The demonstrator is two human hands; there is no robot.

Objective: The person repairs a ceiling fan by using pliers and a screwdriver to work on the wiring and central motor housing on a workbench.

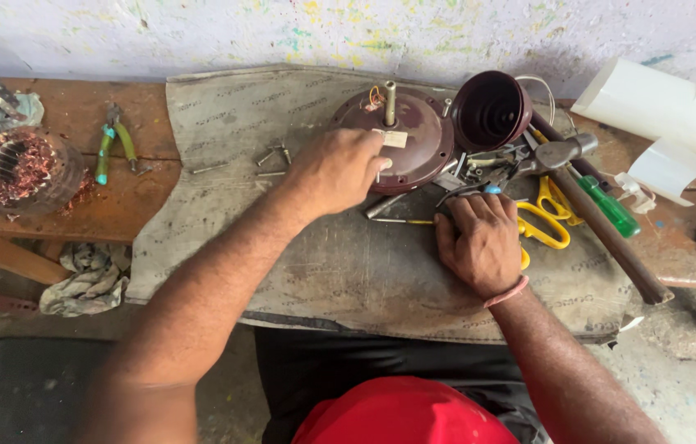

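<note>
A round maroon motor housing with an upright shaft lies on a grey cloth spread over the wooden bench. My left hand rests against the housing's near left edge, fingers curled on its rim. My right hand lies knuckles up on the cloth just right of it, fingers bent over a thin tool with a yellow handle; the grip itself is hidden. A dark maroon cup-shaped cover stands behind the housing on its right.
Yellow-handled scissors, a green-handled screwdriver, a long-handled hammer and small loose parts crowd the right. Screws lie left of the housing. Green-handled pliers, a copper-wound stator, a rag, white rolled sheet.
</note>
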